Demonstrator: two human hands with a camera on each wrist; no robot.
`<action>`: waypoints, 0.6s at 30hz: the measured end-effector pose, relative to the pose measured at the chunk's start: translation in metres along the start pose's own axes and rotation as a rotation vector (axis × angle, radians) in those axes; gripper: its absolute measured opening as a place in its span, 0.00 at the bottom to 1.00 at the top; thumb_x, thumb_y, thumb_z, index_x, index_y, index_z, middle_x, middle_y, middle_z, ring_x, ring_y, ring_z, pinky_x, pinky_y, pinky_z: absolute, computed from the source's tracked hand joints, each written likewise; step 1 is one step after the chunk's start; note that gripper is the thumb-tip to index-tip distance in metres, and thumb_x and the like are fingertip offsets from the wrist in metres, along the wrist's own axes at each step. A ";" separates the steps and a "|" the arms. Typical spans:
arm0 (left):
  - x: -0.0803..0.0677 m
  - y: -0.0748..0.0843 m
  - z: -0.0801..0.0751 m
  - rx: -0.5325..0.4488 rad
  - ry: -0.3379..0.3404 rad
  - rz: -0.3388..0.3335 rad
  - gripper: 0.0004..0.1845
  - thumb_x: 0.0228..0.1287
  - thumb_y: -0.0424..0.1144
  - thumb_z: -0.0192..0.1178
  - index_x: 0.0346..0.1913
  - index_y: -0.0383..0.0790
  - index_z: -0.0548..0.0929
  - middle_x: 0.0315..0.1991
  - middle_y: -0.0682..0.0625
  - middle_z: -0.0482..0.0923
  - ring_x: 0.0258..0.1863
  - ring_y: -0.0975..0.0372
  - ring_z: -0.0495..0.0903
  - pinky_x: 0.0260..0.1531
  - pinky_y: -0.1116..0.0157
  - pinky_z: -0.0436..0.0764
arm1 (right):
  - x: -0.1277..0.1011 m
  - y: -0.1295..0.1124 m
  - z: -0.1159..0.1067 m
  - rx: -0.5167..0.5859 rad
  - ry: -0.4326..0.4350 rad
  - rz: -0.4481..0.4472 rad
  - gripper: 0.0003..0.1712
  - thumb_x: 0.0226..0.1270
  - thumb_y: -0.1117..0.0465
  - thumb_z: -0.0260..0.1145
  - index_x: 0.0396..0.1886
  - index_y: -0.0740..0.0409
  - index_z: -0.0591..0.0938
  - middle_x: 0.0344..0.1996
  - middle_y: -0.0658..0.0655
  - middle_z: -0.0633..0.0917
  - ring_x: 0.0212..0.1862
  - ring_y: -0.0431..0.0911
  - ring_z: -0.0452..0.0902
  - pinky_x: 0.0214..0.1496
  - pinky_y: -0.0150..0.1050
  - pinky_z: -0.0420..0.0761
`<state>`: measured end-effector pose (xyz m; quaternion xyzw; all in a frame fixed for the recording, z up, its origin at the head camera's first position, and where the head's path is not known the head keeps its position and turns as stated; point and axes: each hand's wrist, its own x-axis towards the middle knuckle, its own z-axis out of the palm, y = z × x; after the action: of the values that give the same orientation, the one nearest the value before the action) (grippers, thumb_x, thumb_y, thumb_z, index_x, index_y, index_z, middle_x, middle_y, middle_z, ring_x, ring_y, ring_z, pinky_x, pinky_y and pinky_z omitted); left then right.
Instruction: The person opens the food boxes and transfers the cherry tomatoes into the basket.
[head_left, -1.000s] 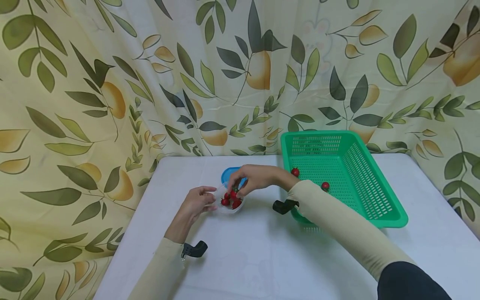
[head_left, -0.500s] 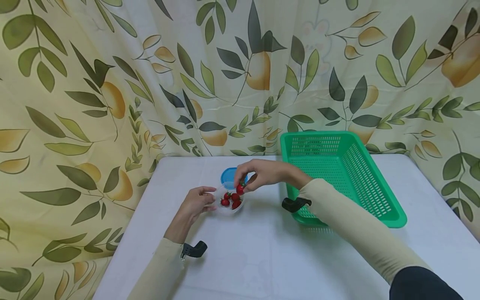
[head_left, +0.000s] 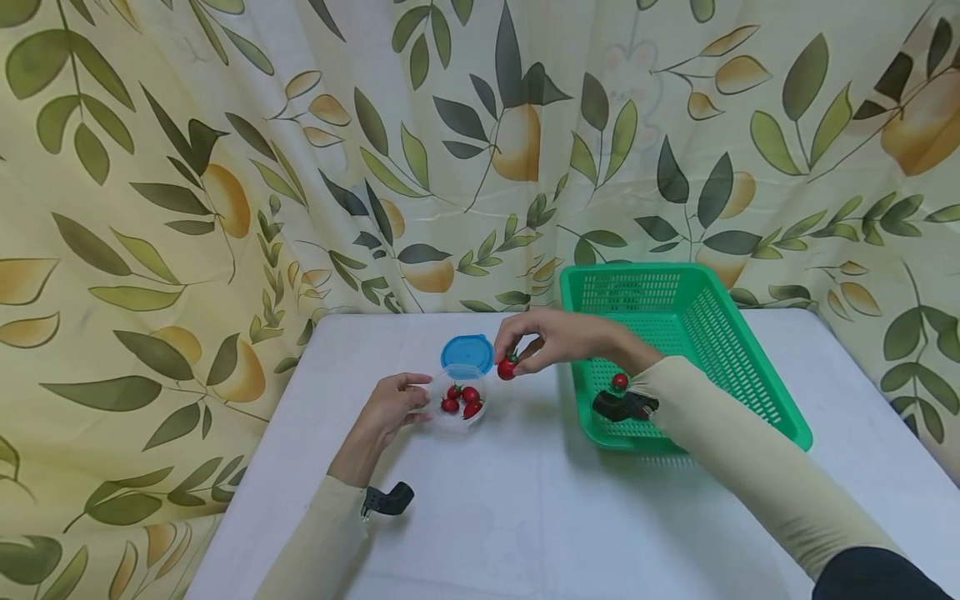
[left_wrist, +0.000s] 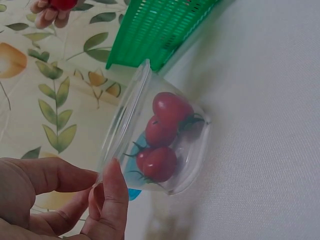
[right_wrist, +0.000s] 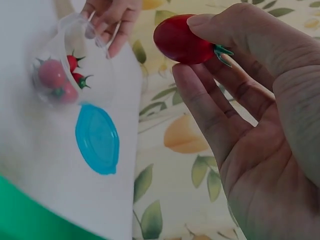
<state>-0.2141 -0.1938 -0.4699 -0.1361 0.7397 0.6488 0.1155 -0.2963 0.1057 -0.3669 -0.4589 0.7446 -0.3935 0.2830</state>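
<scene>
My right hand (head_left: 562,337) pinches a red cherry tomato (head_left: 506,368) with a green stem between thumb and fingertips. It is raised just right of a small clear plastic container (left_wrist: 192,172). Several more cherry tomatoes (left_wrist: 162,162) lie inside that container, showing through its wall. At the container's left side, my left hand (head_left: 390,407) holds its rim between thumb and fingers, clearest in the left wrist view. Behind the container, a blue lid (head_left: 467,353) lies flat on the table.
A green slotted basket (head_left: 750,367) stands on the right of the white-covered table (head_left: 480,517), under my right forearm. One cherry tomato (head_left: 620,382) shows in it; the forearm hides part of the inside. A leaf-patterned curtain (head_left: 375,167) hangs behind the table.
My right hand has lifted a cherry tomato out of the container and moved right with it, uncovering the blue lid. My left hand has stayed at the container's rim.
</scene>
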 end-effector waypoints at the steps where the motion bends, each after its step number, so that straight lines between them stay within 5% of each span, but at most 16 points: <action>1: 0.000 0.000 0.000 -0.001 -0.001 0.004 0.21 0.67 0.23 0.57 0.62 0.30 0.79 0.41 0.42 0.74 0.39 0.52 0.79 0.37 0.64 0.90 | -0.003 0.001 -0.001 0.000 0.006 0.005 0.15 0.65 0.64 0.72 0.51 0.48 0.86 0.52 0.53 0.82 0.56 0.51 0.78 0.59 0.43 0.85; 18: 0.000 -0.001 0.000 0.016 0.007 0.007 0.21 0.66 0.24 0.57 0.62 0.31 0.79 0.39 0.43 0.73 0.36 0.55 0.75 0.36 0.64 0.90 | -0.052 0.010 -0.018 -0.008 0.109 0.090 0.15 0.64 0.61 0.74 0.50 0.45 0.87 0.52 0.53 0.82 0.57 0.54 0.76 0.57 0.43 0.86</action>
<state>-0.2142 -0.1940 -0.4709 -0.1347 0.7456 0.6430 0.1117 -0.2936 0.1611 -0.3622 -0.4039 0.7805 -0.4016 0.2575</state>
